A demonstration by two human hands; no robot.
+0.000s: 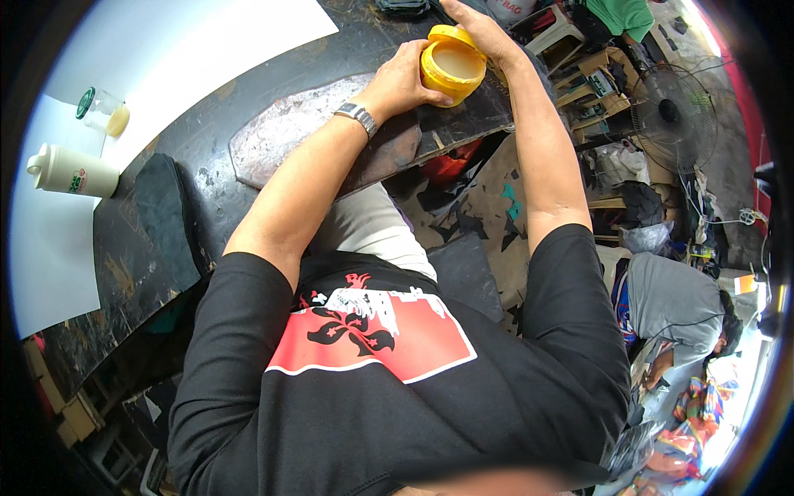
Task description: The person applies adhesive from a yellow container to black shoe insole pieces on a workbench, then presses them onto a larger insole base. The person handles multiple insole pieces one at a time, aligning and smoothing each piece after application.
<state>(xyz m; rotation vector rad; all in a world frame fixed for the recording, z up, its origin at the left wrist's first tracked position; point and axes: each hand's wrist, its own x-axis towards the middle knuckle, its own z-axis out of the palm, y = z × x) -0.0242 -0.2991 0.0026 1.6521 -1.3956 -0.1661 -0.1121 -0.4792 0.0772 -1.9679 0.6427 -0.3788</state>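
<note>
While the left hand [403, 83] wraps the yellow jar [452, 69] at the dark desk's [207, 149] edge, the right hand [480, 31] – fingers closed on it – holds its lid [455, 35]

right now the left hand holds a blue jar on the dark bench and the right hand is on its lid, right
Not quite: the jar is yellow, not blue. The head view shows the left hand holding it on the dark bench, and the right hand on its lid.
</note>
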